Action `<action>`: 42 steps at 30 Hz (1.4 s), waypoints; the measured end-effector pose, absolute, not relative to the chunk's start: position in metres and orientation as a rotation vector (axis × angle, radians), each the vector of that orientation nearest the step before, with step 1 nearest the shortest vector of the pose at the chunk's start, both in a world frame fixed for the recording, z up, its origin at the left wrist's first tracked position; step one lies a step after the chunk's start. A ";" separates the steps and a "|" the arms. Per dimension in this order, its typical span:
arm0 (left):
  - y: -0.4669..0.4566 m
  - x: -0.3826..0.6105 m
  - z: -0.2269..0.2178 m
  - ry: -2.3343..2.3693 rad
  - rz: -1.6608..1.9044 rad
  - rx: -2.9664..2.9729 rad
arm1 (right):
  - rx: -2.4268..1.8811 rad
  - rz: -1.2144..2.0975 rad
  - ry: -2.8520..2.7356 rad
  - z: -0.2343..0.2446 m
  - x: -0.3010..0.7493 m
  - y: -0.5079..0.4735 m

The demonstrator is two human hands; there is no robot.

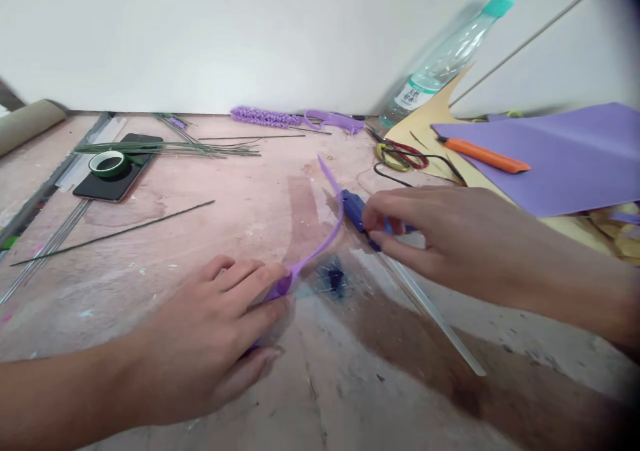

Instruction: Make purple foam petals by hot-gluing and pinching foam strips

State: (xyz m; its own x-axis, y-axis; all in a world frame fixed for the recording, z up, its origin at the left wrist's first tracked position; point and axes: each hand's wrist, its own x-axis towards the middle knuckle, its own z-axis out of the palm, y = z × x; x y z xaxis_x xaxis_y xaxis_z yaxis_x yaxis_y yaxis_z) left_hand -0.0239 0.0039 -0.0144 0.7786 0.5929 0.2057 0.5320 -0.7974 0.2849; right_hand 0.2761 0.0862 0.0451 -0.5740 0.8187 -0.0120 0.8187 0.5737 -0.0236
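Observation:
My left hand (220, 331) rests on the worn pink table (150, 284) and pinches the near end of a long purple paper strip (327, 234), which curves up and away from it. My right hand (440, 238) is closed around a blue glue gun (356, 211), whose nozzle end touches the strip near its middle. A clear glue stick (435, 314) juts from the gun's back toward the near right. A dark blue smudge (334, 279) marks the table just below the strip.
Green floral tape (108, 163) lies on a phone (117, 178) at the left, beside green wires (170, 148). Behind are a purple flower spike (265, 116), scissors (397, 156), an orange knife (484, 156), purple paper (565, 154) and a bottle (445, 58).

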 end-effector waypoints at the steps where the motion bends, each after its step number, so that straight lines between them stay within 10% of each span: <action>1: 0.004 -0.024 -0.015 0.877 0.434 2.778 | -1.466 0.032 -2.833 0.044 0.287 0.092; 28: 0.016 -0.030 -0.012 0.510 0.634 2.776 | -1.286 0.309 -2.394 -0.010 0.236 0.173; 42: 0.020 -0.041 -0.014 0.765 0.535 3.037 | -0.976 0.339 -1.853 0.051 0.272 0.163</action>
State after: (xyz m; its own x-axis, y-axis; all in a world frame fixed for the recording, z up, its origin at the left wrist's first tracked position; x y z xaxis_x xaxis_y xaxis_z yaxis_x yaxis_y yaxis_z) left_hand -0.0406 0.0200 -0.0143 0.8275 0.4541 0.3302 0.4660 -0.8835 0.0472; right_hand 0.2720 0.1631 0.0509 -0.2010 0.7481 0.6324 0.4759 0.6389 -0.6045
